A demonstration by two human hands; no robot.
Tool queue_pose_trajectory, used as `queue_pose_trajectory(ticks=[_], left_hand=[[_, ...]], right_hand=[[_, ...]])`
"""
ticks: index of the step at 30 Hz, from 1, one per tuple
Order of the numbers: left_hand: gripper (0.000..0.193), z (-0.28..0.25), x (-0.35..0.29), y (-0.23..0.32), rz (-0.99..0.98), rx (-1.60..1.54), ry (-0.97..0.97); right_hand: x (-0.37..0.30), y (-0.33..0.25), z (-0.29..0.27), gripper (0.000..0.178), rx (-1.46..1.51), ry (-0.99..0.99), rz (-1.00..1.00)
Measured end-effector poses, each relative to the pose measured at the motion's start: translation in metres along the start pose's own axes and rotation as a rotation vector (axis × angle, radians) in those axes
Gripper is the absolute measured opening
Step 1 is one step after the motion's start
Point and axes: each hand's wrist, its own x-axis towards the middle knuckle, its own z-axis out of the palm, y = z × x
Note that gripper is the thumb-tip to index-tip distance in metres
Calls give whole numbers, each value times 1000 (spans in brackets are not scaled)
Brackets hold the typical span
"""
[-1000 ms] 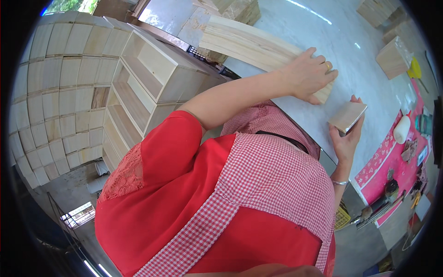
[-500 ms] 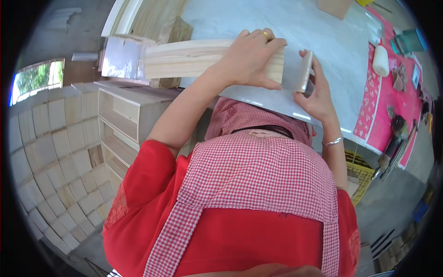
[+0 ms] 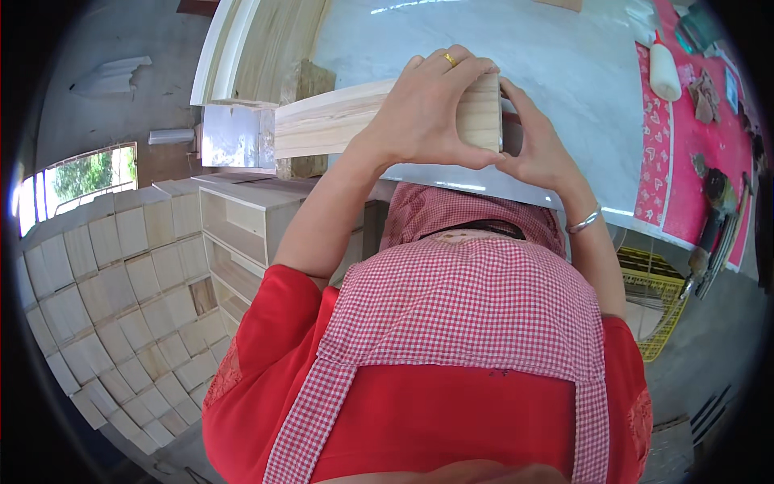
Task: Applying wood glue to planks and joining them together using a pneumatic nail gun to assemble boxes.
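A long pale wooden piece (image 3: 330, 125) lies across the table, its right end near the middle of the worktop. My left hand (image 3: 423, 113) spans that end from above, thumb on the near edge and fingers on the far edge. At the same end, my right hand (image 3: 540, 153) holds a small flat panel (image 3: 501, 121) upright against the wood. Only a thin edge of the panel shows; the fingers hide most of it. My two thumbs meet at the near corner, and the fingertips come close together at the far one.
Wooden boards (image 3: 278, 48) and a rough block (image 3: 310, 81) stand at the left. On the pink cloth (image 3: 685, 194) at the right are a white squeeze bottle (image 3: 664, 73) and a brush (image 3: 713, 189). A yellow crate (image 3: 649, 294) sits below; wooden pieces (image 3: 113, 282) are stacked at left.
My right hand has moved left and brought the panel from a short gap away up against the wooden piece's end. My left hand stays on the wood. The whole view has shifted slightly.
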Motion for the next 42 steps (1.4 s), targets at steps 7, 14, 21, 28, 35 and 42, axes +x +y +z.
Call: queue_pose_trajectory(ticks=[7,14,21,28,35,42], left_hand=[[85,5,3,-5,-3,-4,-4],[85,6,3,-4,-15,4,-18],[86,5,4,-3,-12,24,-19],[86,8,4,-4,-20,20,-40],[88,8,5,-5,-16,24,-33],[86,10,5,-7,-17,30,-24]], right_hand=[[0,-3,-1,91,3,-16,6],[0,-1,0,92,-25,-6,2],[1,-3,-1,92,-29,-9,-2],[1,-2,-1,91,-37,-6,15],[-5,-6,8,90,-49,80,-97],[-57,-45,21,83,-66,125,-106]])
